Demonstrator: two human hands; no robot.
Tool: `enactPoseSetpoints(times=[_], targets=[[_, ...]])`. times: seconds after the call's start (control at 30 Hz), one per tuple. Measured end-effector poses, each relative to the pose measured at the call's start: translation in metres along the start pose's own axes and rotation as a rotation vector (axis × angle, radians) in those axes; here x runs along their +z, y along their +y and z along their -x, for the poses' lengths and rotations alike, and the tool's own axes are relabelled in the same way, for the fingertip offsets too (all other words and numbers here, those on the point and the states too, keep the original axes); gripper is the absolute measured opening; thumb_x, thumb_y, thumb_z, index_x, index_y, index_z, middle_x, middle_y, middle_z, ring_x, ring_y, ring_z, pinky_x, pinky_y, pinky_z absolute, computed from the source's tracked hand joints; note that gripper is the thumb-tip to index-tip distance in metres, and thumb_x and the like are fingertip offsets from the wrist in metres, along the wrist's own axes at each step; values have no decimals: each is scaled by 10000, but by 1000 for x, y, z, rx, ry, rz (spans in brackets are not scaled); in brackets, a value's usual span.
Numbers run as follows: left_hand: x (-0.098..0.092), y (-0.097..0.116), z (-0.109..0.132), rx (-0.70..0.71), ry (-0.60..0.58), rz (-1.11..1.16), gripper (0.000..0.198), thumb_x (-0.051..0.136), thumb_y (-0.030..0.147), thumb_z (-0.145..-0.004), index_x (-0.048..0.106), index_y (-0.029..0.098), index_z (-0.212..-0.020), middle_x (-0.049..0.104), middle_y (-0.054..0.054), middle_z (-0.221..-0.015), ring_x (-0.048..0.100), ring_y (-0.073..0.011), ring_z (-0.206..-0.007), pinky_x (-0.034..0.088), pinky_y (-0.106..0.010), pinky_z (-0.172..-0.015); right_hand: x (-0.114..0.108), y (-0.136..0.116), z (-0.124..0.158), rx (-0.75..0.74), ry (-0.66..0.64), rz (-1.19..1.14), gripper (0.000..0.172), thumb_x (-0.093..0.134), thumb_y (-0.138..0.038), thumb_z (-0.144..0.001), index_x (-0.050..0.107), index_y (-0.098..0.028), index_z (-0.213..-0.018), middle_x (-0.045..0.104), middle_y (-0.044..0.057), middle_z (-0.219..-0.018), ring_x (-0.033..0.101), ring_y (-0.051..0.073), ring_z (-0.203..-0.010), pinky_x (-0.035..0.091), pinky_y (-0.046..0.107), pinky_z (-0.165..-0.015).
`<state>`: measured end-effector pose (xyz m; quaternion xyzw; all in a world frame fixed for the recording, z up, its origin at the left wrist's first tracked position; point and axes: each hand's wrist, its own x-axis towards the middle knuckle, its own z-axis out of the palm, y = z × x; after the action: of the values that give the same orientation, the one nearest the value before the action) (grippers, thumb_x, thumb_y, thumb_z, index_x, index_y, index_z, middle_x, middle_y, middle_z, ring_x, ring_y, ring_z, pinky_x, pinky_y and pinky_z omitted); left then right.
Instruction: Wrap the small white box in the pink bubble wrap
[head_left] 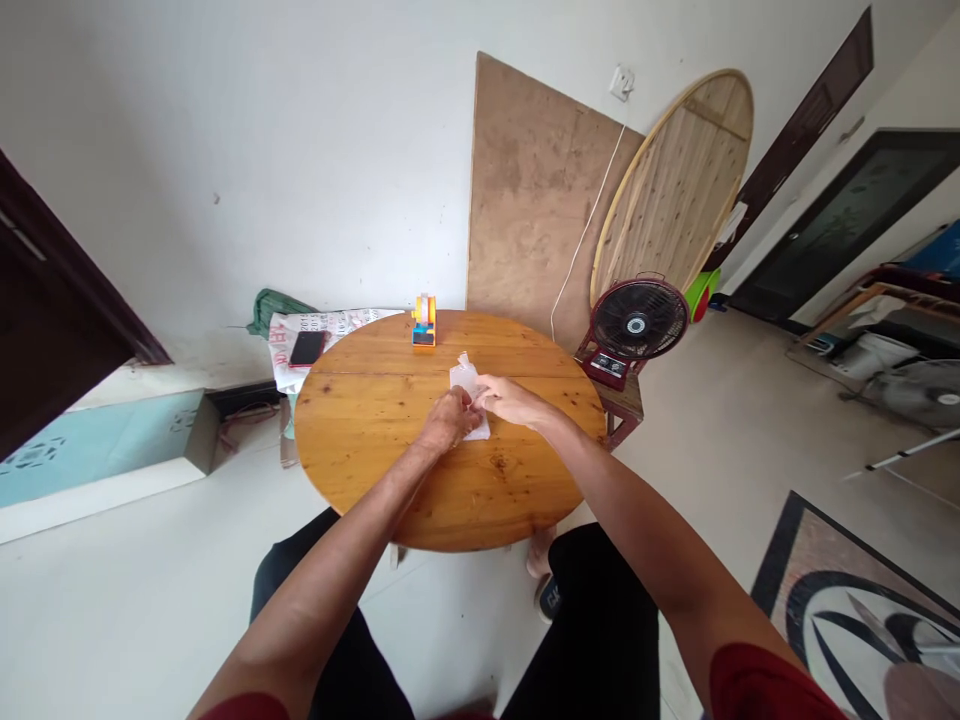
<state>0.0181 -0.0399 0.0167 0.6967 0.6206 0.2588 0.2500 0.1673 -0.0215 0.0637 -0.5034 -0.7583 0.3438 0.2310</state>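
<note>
A small pale, whitish packet [463,376], perhaps plastic or bubble wrap, lies on the round wooden table [360,450]. Its far end is gathered into a crumpled tuft. My left hand [448,418] is closed over its near left part, fingers bent. From the right, my right hand [510,400] reaches across it, thumb and fingers pinched at its middle, close to the left fingertips. What lies between the fingers is partly hidden. Beyond the packet, near the table's far edge, stands a yellow and blue tape dispenser [424,325] with a roll on it.
A dark phone [308,348] rests on a printed white sack [283,365] left of the table. At the right, an electric fan [636,322] stands on a wooden stool [624,400]. A board [525,190] and a round tabletop [675,180] lean against the wall.
</note>
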Motion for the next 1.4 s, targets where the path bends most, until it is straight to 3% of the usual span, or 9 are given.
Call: enactPoseSetpoints(times=[0.07, 0.17, 0.33, 0.47, 0.63, 0.8, 1.03, 1.23, 1.4], targets=[[-1, -2, -1, 15, -15, -9, 291, 692, 266, -730, 588, 173, -986, 680, -62, -959, 624, -183, -853, 428, -245, -667, -3, 13, 3, 11, 109, -134, 260, 542, -116, -781, 618, -173, -1023, 733, 39, -906, 672, 160, -920, 490, 286, -893], [-4, -2, -5, 30, -48, -30, 288, 700, 262, -714, 608, 173, -972, 683, -72, -961, 630, -202, -867, 426, -260, -671, -6, 36, 0, 64, 234, -210, 163, 554, -139, -789, 590, -170, -944, 691, 21, -878, 651, 117, -701, 515, 256, -725], [-11, -1, -11, 72, -123, -115, 244, 702, 288, -714, 646, 185, -928, 683, -71, -915, 627, -220, -832, 408, -280, -652, -18, 59, -13, -14, 137, -143, 349, 529, -134, -789, 556, -209, -1129, 629, -21, -888, 548, 70, -553, 477, 221, -579], [-12, -1, -8, 144, -100, -164, 190, 678, 282, -743, 651, 190, -907, 662, -63, -908, 614, -222, -837, 415, -293, -670, -30, 52, -24, -345, 10, 128, 538, 469, -32, -771, 586, -275, -1236, 532, 41, -1307, 600, 155, -1033, 485, 351, -936], [-10, -1, -2, 147, -68, -131, 149, 666, 248, -746, 634, 193, -881, 631, -48, -898, 602, -206, -824, 435, -302, -698, -32, 42, -41, -439, -83, 332, 451, 493, 12, -728, 696, -259, -1026, 224, -20, -1584, 307, 262, -1420, 294, 479, -1140], [-7, -3, 0, 149, -49, -91, 260, 679, 225, -723, 617, 205, -974, 619, -30, -869, 601, -193, -816, 460, -301, -712, -31, 42, -49, -417, -93, 286, 150, 610, -89, -746, 674, -220, -783, 261, -30, -1576, 321, 307, -1416, 309, 525, -1114], [-5, -4, 3, 210, -9, -75, 586, 633, 211, -750, 476, 241, -1314, 603, -24, -883, 596, -191, -816, 497, -313, -731, -11, 63, -65, -456, 80, 231, 81, 627, -178, -825, 674, -206, -765, 371, 61, -1525, 435, 279, -1341, 358, 479, -1079], [-1, -6, 4, 298, 9, -154, 363, 595, 218, -787, 631, 230, -1148, 620, -70, -974, 601, -241, -923, 510, -360, -802, 7, 74, -75, -461, 145, 278, 173, 702, -346, -812, 678, -225, -933, 323, 74, -1555, 387, 314, -1371, 316, 499, -1103], [-1, -6, 4, 256, -14, -156, 328, 588, 236, -787, 654, 196, -1105, 616, -81, -960, 613, -243, -911, 517, -364, -813, 1, 68, -73, -434, 107, 157, 284, 580, -221, -853, 606, -240, -1136, 407, 88, -1499, 379, 257, -1390, 292, 473, -1132]])
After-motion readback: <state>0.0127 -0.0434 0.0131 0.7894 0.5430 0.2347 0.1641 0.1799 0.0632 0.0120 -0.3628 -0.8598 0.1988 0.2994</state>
